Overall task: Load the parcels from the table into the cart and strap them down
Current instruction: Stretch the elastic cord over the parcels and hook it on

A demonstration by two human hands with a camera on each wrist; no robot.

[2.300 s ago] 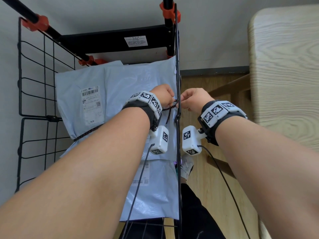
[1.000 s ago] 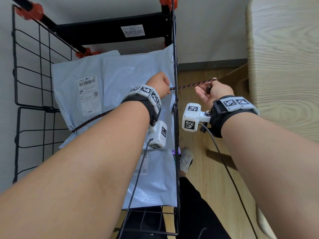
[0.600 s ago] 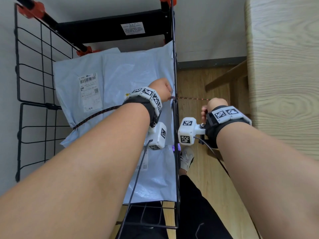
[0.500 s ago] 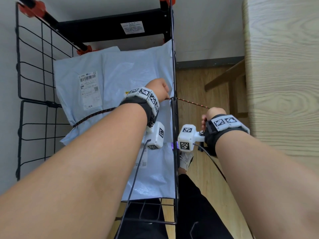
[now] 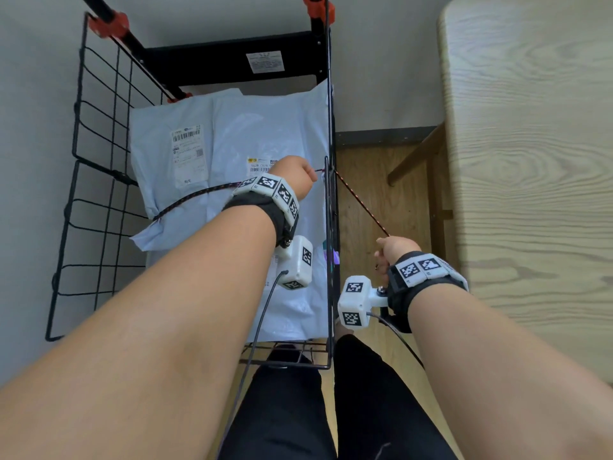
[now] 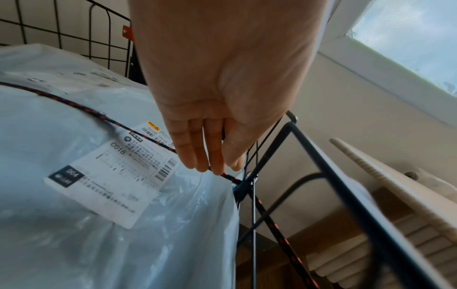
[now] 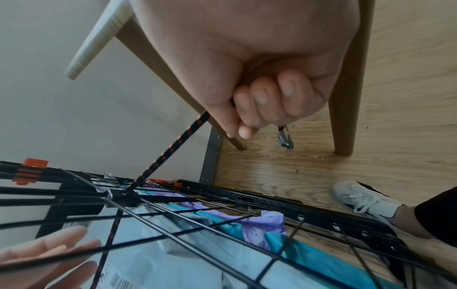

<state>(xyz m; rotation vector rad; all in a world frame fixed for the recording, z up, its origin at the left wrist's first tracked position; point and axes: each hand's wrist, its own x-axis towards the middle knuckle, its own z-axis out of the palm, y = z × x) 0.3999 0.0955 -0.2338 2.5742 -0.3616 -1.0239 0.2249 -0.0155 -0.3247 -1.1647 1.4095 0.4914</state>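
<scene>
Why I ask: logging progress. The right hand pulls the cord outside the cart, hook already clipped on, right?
No: the right wrist view shows the hook hanging free below the right hand, which pulls the cord outside the cart.

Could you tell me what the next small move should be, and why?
Probably bring the right hand in and catch its dangling metal hook on the black wire cart side: the black-and-orange elastic cord already crosses the pale-blue parcels, and the left hand holds it at the wire.
</scene>
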